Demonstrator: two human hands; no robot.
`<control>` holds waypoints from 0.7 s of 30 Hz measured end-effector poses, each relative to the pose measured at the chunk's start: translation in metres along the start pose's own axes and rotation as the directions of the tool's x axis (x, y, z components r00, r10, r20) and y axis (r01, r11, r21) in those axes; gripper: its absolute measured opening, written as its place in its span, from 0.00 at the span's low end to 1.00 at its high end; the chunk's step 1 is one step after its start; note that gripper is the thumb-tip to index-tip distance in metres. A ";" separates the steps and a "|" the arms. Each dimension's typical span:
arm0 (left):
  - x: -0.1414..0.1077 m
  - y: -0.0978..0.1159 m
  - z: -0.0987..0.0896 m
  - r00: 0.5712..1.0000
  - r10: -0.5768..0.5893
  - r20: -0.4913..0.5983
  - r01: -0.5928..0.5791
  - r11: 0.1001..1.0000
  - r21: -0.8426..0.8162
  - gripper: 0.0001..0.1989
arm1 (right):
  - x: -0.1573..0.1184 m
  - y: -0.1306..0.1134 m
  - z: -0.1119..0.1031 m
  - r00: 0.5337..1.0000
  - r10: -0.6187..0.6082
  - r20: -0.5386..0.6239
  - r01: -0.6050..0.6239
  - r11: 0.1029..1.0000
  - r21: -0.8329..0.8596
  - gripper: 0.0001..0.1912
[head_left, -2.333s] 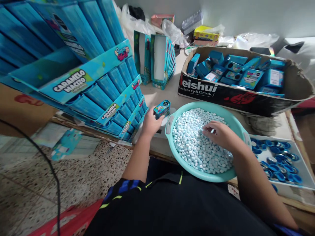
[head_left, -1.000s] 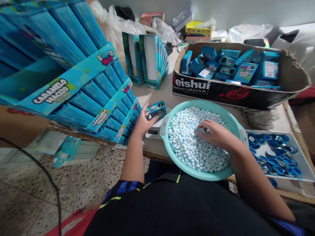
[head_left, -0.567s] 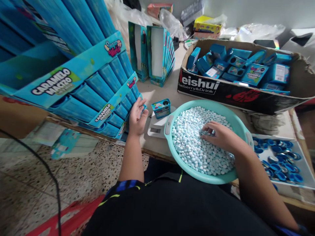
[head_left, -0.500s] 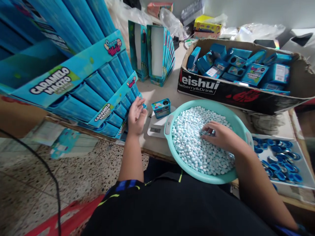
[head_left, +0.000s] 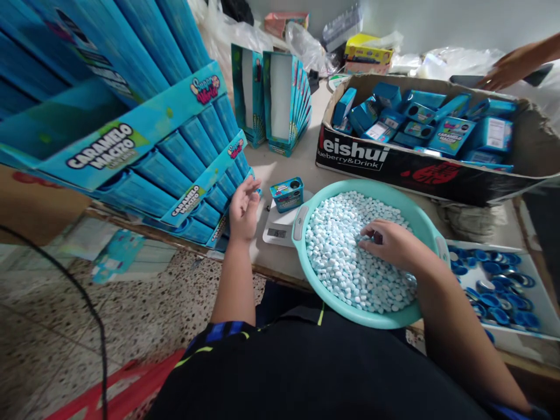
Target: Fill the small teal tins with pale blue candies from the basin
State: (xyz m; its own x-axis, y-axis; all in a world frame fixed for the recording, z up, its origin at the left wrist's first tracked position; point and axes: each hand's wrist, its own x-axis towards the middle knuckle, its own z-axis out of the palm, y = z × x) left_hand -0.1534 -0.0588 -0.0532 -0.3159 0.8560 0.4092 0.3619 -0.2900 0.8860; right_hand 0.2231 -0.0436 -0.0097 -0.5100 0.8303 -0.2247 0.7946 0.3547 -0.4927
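A blue tin with a round dark opening in its top stands on a small white scale with a lit display. My left hand is beside the scale, next to the blue display stand, fingers apart and holding nothing. Over the turquoise basin of small white and pale blue candies, my right hand has its fingers curled close together above the candies. Whatever its fingertips may hold is too small to make out.
An open carton of blue tins stands behind the basin. A white tray of blue caps lies at the right. Two tall card displays stand at the back. Another person's hand is beyond the carton.
Another person's hand has come into view at the upper right. My hands have barely moved, and the tin stays on the scale. The whole view has shifted slightly.
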 end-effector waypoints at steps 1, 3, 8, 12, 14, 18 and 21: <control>0.000 0.004 0.005 0.999 0.036 -0.026 -0.035 0.999 0.036 0.28 | 0.000 0.000 0.000 1.000 0.005 0.003 -0.005 1.000 0.008 0.13; 0.000 0.017 0.017 0.986 0.156 -0.057 -0.144 0.974 0.173 0.23 | 0.001 0.000 0.001 1.000 0.009 0.012 -0.009 1.000 0.023 0.13; 0.010 0.047 0.058 0.953 0.241 0.186 -0.304 0.783 0.543 0.24 | 0.004 0.005 0.013 0.999 -0.027 0.020 0.026 0.998 0.059 0.16; 0.024 0.046 0.071 0.973 0.046 0.225 -0.199 0.655 0.729 0.25 | 0.007 0.007 0.021 0.998 -0.055 0.007 0.055 0.997 0.054 0.16; 0.027 0.047 0.067 0.974 0.037 0.224 -0.194 0.647 0.738 0.18 | 0.008 0.008 0.023 0.998 -0.063 -0.002 0.063 0.997 0.050 0.16; 0.026 0.083 0.040 0.901 0.308 0.304 -0.433 0.623 0.651 0.07 | 0.009 0.008 0.026 0.997 -0.078 -0.003 0.078 0.996 0.048 0.15; 0.028 0.145 0.001 0.750 0.612 0.250 -0.596 0.463 0.656 0.06 | 0.010 0.007 0.027 0.997 -0.072 0.005 0.072 0.997 0.042 0.14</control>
State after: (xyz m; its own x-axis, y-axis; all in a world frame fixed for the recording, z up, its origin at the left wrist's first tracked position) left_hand -0.1087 -0.0769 0.0867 0.2035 0.5717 0.7948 0.9312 -0.3637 0.0232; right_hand 0.2144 -0.0449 -0.0382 -0.5677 0.8004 -0.1923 0.7412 0.3953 -0.5426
